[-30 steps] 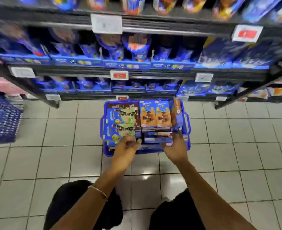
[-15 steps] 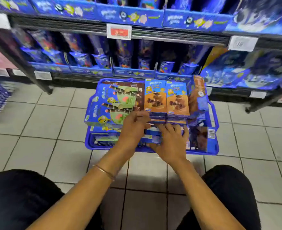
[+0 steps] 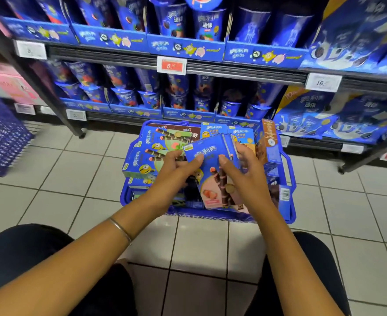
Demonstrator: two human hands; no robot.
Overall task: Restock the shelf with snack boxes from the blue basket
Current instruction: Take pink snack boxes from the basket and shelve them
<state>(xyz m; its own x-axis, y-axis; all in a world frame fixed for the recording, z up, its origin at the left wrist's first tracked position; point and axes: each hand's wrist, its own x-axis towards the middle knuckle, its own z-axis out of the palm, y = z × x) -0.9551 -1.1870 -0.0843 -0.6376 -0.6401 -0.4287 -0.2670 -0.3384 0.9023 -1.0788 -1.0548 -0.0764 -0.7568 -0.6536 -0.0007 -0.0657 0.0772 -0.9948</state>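
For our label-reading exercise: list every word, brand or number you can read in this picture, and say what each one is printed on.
"奥利奥": on the strawberry snack box.
"奥利奥 迷你": on a cup on the upper shelf.
"6.": on the red price tag; its remaining digits are blurred.
"16.": on the white price tag.
Everything else is too small or blurred to read.

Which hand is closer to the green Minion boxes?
Left. The left hand sits right beside the green Minion boxes; the right hand is farther right, across the strawberry box both hands hold.

Left hand (image 3: 176, 171) and right hand (image 3: 246, 176) around a snack box (image 3: 211, 179) over the blue basket (image 3: 210, 217)
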